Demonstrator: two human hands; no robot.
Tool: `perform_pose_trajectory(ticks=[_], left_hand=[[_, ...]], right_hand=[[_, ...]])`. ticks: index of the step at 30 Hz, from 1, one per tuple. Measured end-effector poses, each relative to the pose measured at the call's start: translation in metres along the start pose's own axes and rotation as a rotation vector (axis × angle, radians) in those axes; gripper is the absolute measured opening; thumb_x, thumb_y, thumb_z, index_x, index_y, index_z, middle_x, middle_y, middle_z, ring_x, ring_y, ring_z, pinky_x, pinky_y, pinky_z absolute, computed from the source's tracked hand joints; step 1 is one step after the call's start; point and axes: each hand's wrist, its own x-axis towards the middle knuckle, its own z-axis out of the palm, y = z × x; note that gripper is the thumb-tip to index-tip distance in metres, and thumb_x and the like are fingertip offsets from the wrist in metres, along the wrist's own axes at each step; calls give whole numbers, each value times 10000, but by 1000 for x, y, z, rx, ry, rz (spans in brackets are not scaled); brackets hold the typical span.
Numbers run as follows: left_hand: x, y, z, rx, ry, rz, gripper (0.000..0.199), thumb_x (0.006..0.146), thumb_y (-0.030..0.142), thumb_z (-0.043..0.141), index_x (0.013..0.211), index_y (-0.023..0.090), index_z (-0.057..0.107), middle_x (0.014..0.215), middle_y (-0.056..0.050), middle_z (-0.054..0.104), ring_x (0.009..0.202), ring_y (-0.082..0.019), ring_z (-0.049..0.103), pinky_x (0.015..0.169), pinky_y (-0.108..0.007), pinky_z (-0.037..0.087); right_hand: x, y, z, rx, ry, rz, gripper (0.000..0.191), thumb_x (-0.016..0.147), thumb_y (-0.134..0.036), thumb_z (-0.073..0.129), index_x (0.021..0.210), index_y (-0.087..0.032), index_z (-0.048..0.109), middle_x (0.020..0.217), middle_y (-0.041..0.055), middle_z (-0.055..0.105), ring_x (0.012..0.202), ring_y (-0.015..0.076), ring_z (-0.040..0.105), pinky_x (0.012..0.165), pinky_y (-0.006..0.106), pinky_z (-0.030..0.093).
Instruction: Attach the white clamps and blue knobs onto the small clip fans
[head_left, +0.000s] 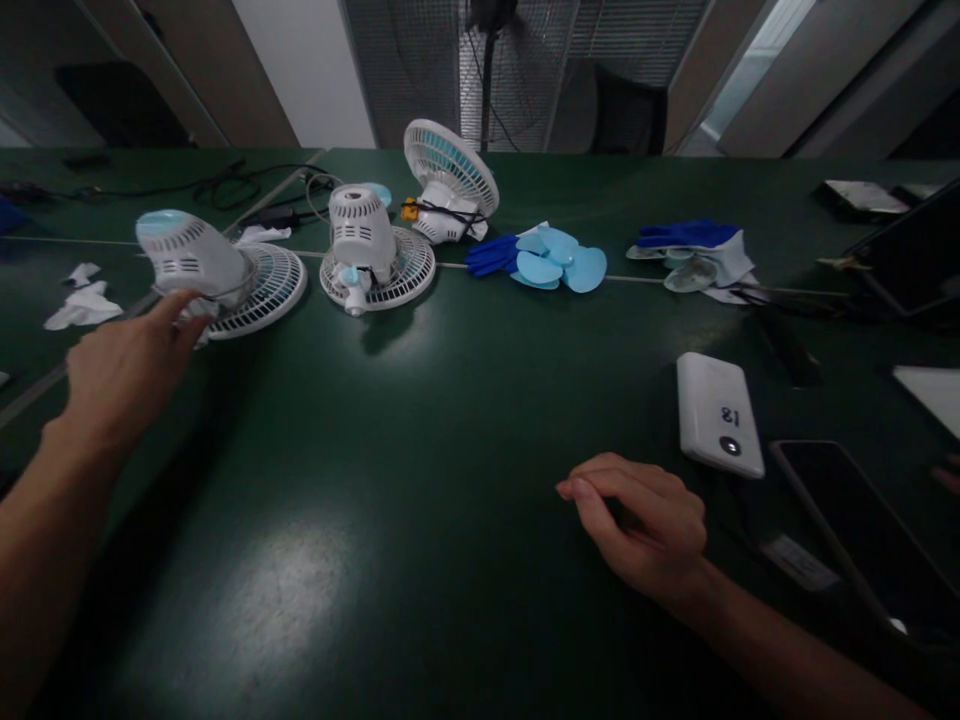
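Nearest to me on the green table [450,420], my right hand [645,520] rests with its fingers loosely curled, thumb tip against the fingertips, nothing visible in its grasp; a dark phone [855,520] and a white device [716,410] lie beside it. Farther out, I have my left hand [127,365] at the near side of the left fan [199,262], thumb and forefinger drawn close together and touching it; I can't tell whether they pinch a part or only rest there. That fan sits at the table's left, face down on its grille [274,285], its long axis slanting from the grille up and leftward, so the light-blue base end points to the upper left. Just right of it, the middle fan [364,240] also lies grille-down, base upward. Beyond, blue blades [559,258] lie flat, and a third fan [450,180] leans with its grille raised.
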Motion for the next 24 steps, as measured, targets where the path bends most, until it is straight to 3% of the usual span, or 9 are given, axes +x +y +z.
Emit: perform_pose_trajectory(ticks=[2,3,6,8,11,13,16,20,24], left_hand=[[-3,20,-7,226,-20,-15,564,967,683,422,1409,355,545,1195,-82,653,1067,-369,548,928,-602,437],[-5,34,-10,251,28,13,572,975,679,421,1437,354,511,1327,-89,587,1171,-404,498,966,-632,412],[-5,87,-7,95,121,246,542,1028,537,470,1513,300,419,1495,-95,434,1317,-390,405,1074,-599,353],[1,121,10,-82,123,381,547,1030,464,520,1522,252,410,1491,-97,424,1340,-347,403,1114,-539,346],[13,152,48,-347,167,396,516,1004,414,584,1437,147,499,1430,-119,481,1319,-297,437,1127,-470,352],[19,156,72,-404,204,369,468,1029,392,512,1382,85,531,1428,-147,476,1322,-274,448,1084,-432,383],[25,147,90,-474,271,375,485,1034,440,431,1324,76,567,1379,-77,521,1312,-210,456,1014,-415,365],[26,137,88,-440,335,421,494,1006,508,457,1307,151,618,1371,-29,578,1339,-220,435,1017,-459,335],[24,143,80,-376,287,402,509,1024,506,435,1315,131,619,1344,-43,587,1311,-221,458,1034,-455,320]], right_hand=[[1,0,0,-8,5,1,187,872,-54,597,802,-197,696,661,-21,705,543,112,673,487,210,519],[2,-1,0,-12,5,-3,189,875,-53,595,800,-196,694,659,-21,705,539,109,671,483,208,514],[3,-1,0,-14,-7,-8,190,878,-46,597,803,-196,687,657,-21,704,535,105,670,482,203,512],[3,-1,0,-11,-10,-1,183,880,-50,604,804,-195,686,656,-19,705,537,108,672,484,205,515],[3,-1,0,-13,-20,7,187,891,-66,591,802,-198,688,650,-20,702,528,110,670,471,207,506],[3,-1,1,-17,-28,12,193,893,-73,584,802,-205,693,650,-26,703,524,107,668,472,205,507],[4,-1,1,-10,-36,21,182,882,-74,599,808,-206,700,660,-30,705,531,106,671,486,205,512],[3,0,1,-9,-50,26,178,890,-75,596,821,-203,698,671,-23,708,535,109,671,484,209,508],[3,0,1,-5,-60,18,168,893,-70,602,829,-198,692,672,-17,703,548,111,675,499,214,516]])
